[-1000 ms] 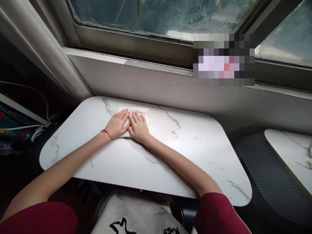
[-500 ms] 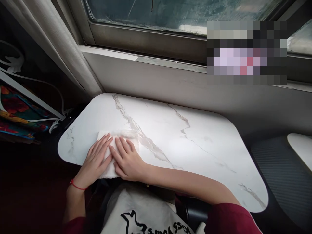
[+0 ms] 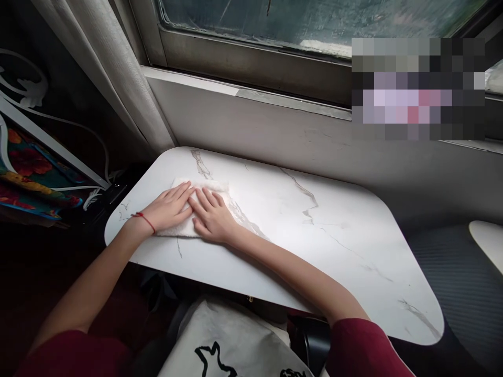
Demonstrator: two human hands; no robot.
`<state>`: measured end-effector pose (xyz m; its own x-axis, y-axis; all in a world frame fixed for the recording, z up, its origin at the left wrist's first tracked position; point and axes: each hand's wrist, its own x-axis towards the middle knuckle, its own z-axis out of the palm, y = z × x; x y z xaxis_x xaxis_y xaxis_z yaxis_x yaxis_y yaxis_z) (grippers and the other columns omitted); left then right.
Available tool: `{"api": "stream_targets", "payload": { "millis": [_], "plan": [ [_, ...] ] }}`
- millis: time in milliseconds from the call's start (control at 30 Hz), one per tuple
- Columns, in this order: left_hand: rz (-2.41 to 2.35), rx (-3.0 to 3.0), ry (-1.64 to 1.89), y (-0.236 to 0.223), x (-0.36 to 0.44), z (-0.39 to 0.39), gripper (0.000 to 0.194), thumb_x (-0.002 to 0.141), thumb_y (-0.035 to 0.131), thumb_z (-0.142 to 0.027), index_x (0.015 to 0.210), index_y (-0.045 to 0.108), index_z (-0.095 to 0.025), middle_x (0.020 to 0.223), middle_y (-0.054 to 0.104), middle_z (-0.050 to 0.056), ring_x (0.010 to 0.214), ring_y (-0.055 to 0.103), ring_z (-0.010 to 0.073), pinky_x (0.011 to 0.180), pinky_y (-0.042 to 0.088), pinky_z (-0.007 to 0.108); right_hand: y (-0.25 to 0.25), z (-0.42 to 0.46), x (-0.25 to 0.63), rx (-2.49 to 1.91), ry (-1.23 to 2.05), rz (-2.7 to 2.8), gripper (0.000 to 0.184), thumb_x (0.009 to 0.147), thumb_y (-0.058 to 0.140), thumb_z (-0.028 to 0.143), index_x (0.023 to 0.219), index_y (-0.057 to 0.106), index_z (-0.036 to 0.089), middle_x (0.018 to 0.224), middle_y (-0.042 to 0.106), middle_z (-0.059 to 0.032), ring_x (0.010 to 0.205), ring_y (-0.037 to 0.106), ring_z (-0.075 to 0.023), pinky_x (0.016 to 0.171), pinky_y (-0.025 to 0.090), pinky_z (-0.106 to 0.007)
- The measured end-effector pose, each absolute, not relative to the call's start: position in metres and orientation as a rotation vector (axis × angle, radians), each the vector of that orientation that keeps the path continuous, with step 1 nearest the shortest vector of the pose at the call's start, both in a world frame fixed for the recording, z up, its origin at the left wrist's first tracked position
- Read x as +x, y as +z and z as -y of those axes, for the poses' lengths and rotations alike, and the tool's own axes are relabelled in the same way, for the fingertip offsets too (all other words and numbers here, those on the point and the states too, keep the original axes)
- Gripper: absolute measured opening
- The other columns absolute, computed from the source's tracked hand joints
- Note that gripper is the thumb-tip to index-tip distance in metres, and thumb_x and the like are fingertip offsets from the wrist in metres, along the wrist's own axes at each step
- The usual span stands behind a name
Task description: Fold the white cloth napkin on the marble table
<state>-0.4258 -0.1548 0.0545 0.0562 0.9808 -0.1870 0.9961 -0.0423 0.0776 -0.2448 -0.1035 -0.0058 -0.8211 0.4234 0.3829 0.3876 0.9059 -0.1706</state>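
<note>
A white cloth [image 3: 181,229] lies flat on the left part of a white marble-patterned table [image 3: 298,246]. My left hand [image 3: 170,207] presses down on the cloth's left side, fingers stretched out, a red string around the wrist. Beside it my right hand [image 3: 212,214] rests on the cloth's right side with its fingers spread. The fingers of both hands point toward the window side, and the two hands nearly touch. Parts of the cloth are hidden under the hands.
Behind the table is a low wall [image 3: 251,131] below a window [image 3: 251,26]. A pale curtain [image 3: 113,78] hangs at the left, near a white metal frame [image 3: 51,136]. A dark ribbed seat [image 3: 444,272] stands right. A white printed bag [image 3: 236,335] sits below the near edge.
Both hands have pushed the cloth away from the near edge, toward the window. The arms are now stretched farther out. The camera view has shifted slightly.
</note>
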Motion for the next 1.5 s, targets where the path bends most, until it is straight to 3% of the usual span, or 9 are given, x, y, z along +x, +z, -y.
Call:
{"api": "stream_targets", "payload": {
  "millis": [167,300,600,733,867,1100,1267,1500],
  "plan": [
    [-2.034,2.087,-0.220,0.066,-0.440,0.091,0.068,0.097,0.030,-0.035,0.160,0.028,-0.009,0.171,0.022,0.012,0.158,0.020,0.0242,0.128,0.020,0.042,-0.006,0.055,-0.276,-0.714,0.109,2.635,0.059,0.101,0.042,0.036,0.151,0.046,0.006,0.162,0.039,-0.0208,0.151,0.032,-0.0366,0.122,0.024,-0.050],
    [-2.114,2.131,-0.015,0.053,-0.454,0.060,0.064,0.098,0.029,-0.032,0.158,0.032,-0.008,0.169,0.027,0.013,0.157,0.023,0.0230,0.128,0.019,0.040,-0.003,0.019,-0.304,-0.805,0.087,2.623,0.056,0.101,0.042,0.035,0.150,0.048,0.008,0.162,0.040,-0.0196,0.152,0.032,-0.0352,0.123,0.023,-0.050],
    [-2.250,2.068,0.326,0.026,-0.498,0.045,0.060,0.101,0.026,-0.031,0.155,0.038,-0.007,0.165,0.034,0.016,0.156,0.025,0.0280,0.127,0.020,0.048,0.004,-0.015,-0.350,-0.775,0.036,2.693,0.056,0.104,0.040,0.040,0.152,0.045,0.013,0.162,0.039,-0.0173,0.152,0.031,-0.0327,0.123,0.024,-0.050],
    [-2.327,2.004,0.295,0.029,-0.508,0.045,0.062,0.101,0.024,-0.032,0.155,0.037,-0.003,0.165,0.033,0.018,0.156,0.025,0.0286,0.128,0.019,0.047,0.005,-0.024,-0.364,-0.738,0.037,2.696,0.055,0.104,0.041,0.039,0.152,0.046,0.014,0.163,0.040,-0.0166,0.152,0.033,-0.0319,0.123,0.026,-0.050],
    [-2.322,1.989,0.160,0.038,-0.515,0.050,0.063,0.100,0.025,-0.033,0.156,0.036,-0.007,0.166,0.034,0.015,0.156,0.027,0.0270,0.127,0.022,0.045,0.004,-0.015,-0.370,-0.751,0.027,2.681,0.055,0.104,0.039,0.035,0.154,0.043,0.012,0.164,0.037,-0.0185,0.153,0.030,-0.0345,0.123,0.025,-0.053],
    [-2.333,1.987,0.022,0.046,-0.504,0.082,0.064,0.096,0.027,-0.031,0.153,0.040,-0.005,0.162,0.039,0.017,0.153,0.034,0.0295,0.126,0.028,0.046,0.004,0.034,-0.358,-0.735,0.065,2.661,0.059,0.103,0.039,0.033,0.154,0.039,0.002,0.162,0.034,-0.0272,0.152,0.029,-0.0414,0.123,0.020,-0.057],
    [-2.428,1.930,0.200,0.032,-0.477,0.144,0.065,0.099,0.021,-0.032,0.152,0.040,-0.001,0.163,0.038,0.019,0.154,0.030,0.0324,0.127,0.026,0.050,0.005,0.076,-0.339,-0.607,0.138,2.666,0.062,0.101,0.047,0.036,0.153,0.040,0.003,0.161,0.035,-0.0283,0.152,0.029,-0.0421,0.123,0.022,-0.058],
    [-2.538,1.963,0.664,0.005,-0.432,0.253,0.057,0.105,0.025,-0.033,0.161,0.026,-0.027,0.161,0.043,0.013,0.152,0.036,0.0323,0.121,0.032,0.057,0.002,0.160,-0.303,-0.472,0.176,2.604,0.064,0.101,0.046,0.039,0.152,0.040,0.002,0.160,0.036,-0.0307,0.151,0.031,-0.0411,0.121,0.027,-0.061]
  ]
}}
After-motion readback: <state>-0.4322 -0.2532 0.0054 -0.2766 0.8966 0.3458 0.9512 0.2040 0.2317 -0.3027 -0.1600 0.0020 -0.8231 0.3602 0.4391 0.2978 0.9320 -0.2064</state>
